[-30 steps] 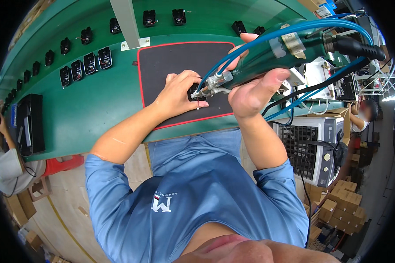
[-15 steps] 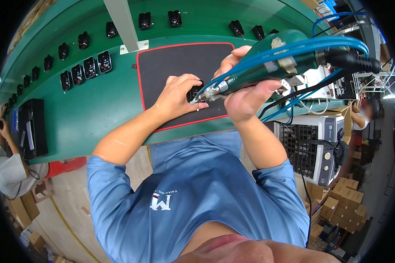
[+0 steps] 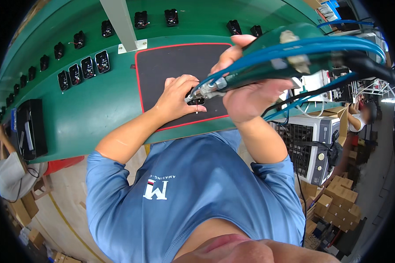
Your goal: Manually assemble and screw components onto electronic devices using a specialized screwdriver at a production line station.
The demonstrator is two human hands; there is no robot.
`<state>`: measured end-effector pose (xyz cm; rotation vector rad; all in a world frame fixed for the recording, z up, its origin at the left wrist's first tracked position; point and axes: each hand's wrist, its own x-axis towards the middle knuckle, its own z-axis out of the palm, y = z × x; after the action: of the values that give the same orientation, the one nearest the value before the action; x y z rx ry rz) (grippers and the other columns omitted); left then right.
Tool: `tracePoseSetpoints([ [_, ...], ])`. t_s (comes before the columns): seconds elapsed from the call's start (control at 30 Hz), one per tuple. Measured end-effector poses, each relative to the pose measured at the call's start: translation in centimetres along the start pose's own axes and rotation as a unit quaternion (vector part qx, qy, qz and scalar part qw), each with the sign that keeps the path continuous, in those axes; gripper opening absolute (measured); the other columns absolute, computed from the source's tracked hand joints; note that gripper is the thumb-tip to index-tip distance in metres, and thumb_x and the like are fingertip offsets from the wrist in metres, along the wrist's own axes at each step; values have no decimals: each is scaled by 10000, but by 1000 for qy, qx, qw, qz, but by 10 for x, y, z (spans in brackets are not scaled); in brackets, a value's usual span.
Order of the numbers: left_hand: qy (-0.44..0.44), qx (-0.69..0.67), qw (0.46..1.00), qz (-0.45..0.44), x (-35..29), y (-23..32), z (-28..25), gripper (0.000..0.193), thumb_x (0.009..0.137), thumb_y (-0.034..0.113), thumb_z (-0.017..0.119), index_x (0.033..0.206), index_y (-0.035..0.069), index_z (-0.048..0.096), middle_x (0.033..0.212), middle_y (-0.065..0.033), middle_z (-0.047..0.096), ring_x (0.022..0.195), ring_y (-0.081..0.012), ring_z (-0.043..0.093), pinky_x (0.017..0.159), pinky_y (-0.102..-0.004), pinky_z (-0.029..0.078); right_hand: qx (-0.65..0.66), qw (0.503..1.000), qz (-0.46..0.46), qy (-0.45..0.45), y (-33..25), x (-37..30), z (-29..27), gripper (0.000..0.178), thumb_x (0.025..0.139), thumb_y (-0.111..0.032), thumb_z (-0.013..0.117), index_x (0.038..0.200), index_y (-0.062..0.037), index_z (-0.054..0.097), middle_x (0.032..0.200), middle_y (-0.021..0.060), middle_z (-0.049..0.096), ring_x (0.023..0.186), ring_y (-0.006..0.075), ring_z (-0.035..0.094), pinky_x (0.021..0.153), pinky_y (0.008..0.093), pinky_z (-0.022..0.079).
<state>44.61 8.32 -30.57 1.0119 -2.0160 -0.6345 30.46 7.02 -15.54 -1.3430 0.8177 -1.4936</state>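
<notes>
My right hand (image 3: 245,103) is closed around a dark green power screwdriver (image 3: 250,76) with blue air hoses and a black cable. The tool lies tilted, its metal tip pointing down and left. Beneath that tip, a small black plastic housing (image 3: 197,101) rests on the black mat (image 3: 162,63) with red edging. Fingers and thumb of my left hand (image 3: 174,97) grip the housing from its left side. The screwdriver's nose covers part of it, so I cannot tell exactly where the tip touches.
Similar black housings (image 3: 102,62) stand in rows on the green bench (image 3: 96,105). A grey metal post (image 3: 120,24) rises behind the mat. At left is a black bin (image 3: 33,129) near a co-worker's arm. An air cooler (image 3: 305,144) and cardboard boxes (image 3: 340,197) are at right.
The screwdriver's rear end has swung slightly right and nearer the camera, its tip shifting a little left over the housing. My left hand keeps its grip.
</notes>
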Motion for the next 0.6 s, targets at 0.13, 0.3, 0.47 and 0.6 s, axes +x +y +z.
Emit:
tracePoseSetpoints([
  [0.13,7,-5,1000,-11,-1,0,1,695,594,447,864,1128,90,599,1111,-48,598,1041,-239,565,861,-374,335,-5,1000,-6,2,16,-4,0,1116,704,-951,265,1181,34,484,707,88,577,584,154,556,533,282,485],
  [0.3,6,-20,1000,-21,0,1,1,687,596,438,867,1124,87,603,1111,-50,599,1039,-238,567,857,-372,337,-15,1000,18,11,22,-7,1,1110,702,-952,261,1175,28,480,704,79,571,590,145,542,544,279,482],
  [0.47,20,-46,999,-13,-3,-9,8,683,597,441,866,1121,87,608,1110,-51,603,1024,-233,574,845,-367,340,-16,1000,4,10,29,-9,0,1112,688,-960,263,1155,22,489,696,73,563,596,145,544,558,278,479],
  [0.6,8,-40,999,-4,-3,-12,6,692,594,435,870,1130,89,604,1104,-51,609,1003,-233,579,842,-363,341,-10,1000,12,15,35,-15,2,1090,705,-948,269,1145,24,491,691,73,558,601,149,552,561,274,478],
])
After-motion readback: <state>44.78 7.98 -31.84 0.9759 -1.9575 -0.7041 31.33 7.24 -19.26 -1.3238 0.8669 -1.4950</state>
